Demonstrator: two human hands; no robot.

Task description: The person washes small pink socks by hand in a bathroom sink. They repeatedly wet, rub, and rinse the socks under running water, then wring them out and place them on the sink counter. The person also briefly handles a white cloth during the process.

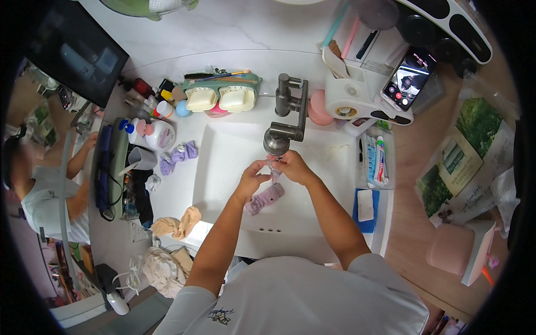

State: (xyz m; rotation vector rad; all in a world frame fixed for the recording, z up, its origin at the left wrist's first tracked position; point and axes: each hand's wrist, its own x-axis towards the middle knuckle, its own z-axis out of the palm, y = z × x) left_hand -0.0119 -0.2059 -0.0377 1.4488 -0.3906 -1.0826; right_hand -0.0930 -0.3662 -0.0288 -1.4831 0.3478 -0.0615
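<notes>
A grey metal faucet [277, 142] reaches over the white sink [222, 163]. Just below its spout, my left hand [254, 178] and my right hand [294, 167] both grip a small wet, pale purple cloth item [274, 173], partly hidden by the fingers. Beneath my hands a pinkish-purple sock [264, 199], wet-looking, lies on the basin floor. Purple crumpled socks [184, 151] rest on the counter left of the sink. At the sink's lower left corner a beige cloth piece [178, 224] lies over the edge.
Behind the sink stand a green double soap holder [222, 83] and a white holder bearing a lit phone [409, 78]. Pump bottles [159, 135] and a grey cup [142, 158] stand left. On the right are a toothpaste tray [378, 184] and a white bar on a blue sponge [365, 205].
</notes>
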